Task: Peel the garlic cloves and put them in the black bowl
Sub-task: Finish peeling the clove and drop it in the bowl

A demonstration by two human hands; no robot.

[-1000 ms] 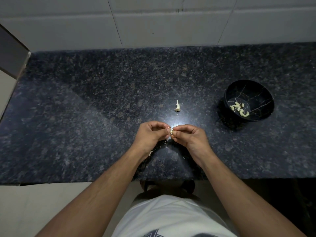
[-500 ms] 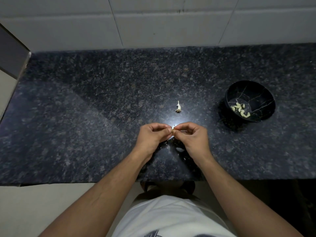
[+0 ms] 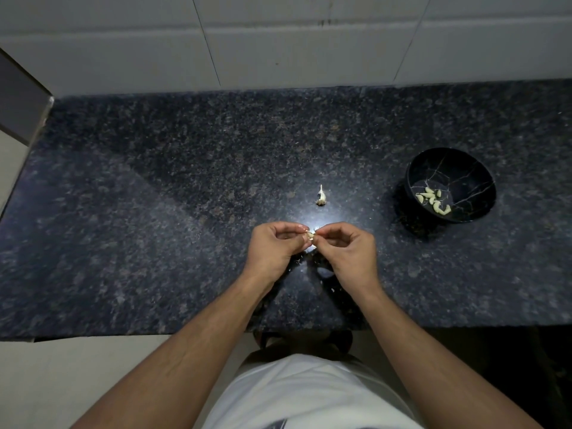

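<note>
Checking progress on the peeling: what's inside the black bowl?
A small pile of peeled garlic cloves lies in the black bowl; anything beneath them is hidden.

A dark speckled stone counter (image 3: 154, 212) is stretching across the view, pale wall tiles (image 3: 278, 41) are running behind it, a grey panel (image 3: 18, 100) is showing at far left, and a white shirt (image 3: 309, 394) is filling the bottom edge.

Dim shot; 1 glare spot on countertop (image 3: 315, 226) near hands, dark corners, wide-angle bend at edges.
</note>
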